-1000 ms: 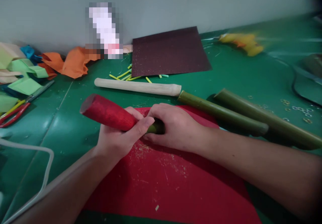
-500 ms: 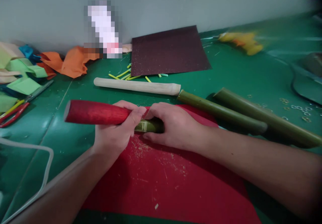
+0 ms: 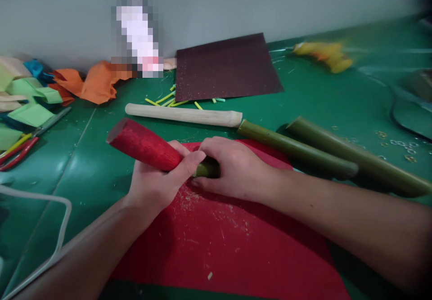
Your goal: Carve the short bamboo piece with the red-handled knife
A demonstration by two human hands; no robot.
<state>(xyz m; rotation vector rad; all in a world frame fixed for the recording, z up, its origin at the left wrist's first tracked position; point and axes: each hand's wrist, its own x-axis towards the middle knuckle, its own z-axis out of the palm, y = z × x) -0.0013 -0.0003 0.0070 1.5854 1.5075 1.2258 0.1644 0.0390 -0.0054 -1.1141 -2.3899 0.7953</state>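
Note:
My left hand (image 3: 162,181) is closed around a thick red cylindrical handle (image 3: 143,145), its wide end tilted up to the left. Whatever lies at the handle's other end is hidden behind my fingers. Directly beside it, my right hand (image 3: 232,167) grips a short green bamboo piece (image 3: 207,168), of which only a small stretch shows between the two hands. Both hands are close together over a red sheet (image 3: 216,246), where fine pale shavings (image 3: 192,199) lie scattered just below them.
Behind my hands lie a peeled pale stick (image 3: 182,114), two green bamboo lengths (image 3: 297,149) and a dark brown sheet (image 3: 226,68) over yellow-green strips. Scissors (image 3: 23,151) and crumpled coloured paper (image 3: 99,84) sit left. A yellow glue gun (image 3: 324,55) rests at the back right.
My left hand has turned the red handle, so its wide end points higher and sits further right. The scraped pale patch on the bamboo is now covered. My right hand has stayed put.

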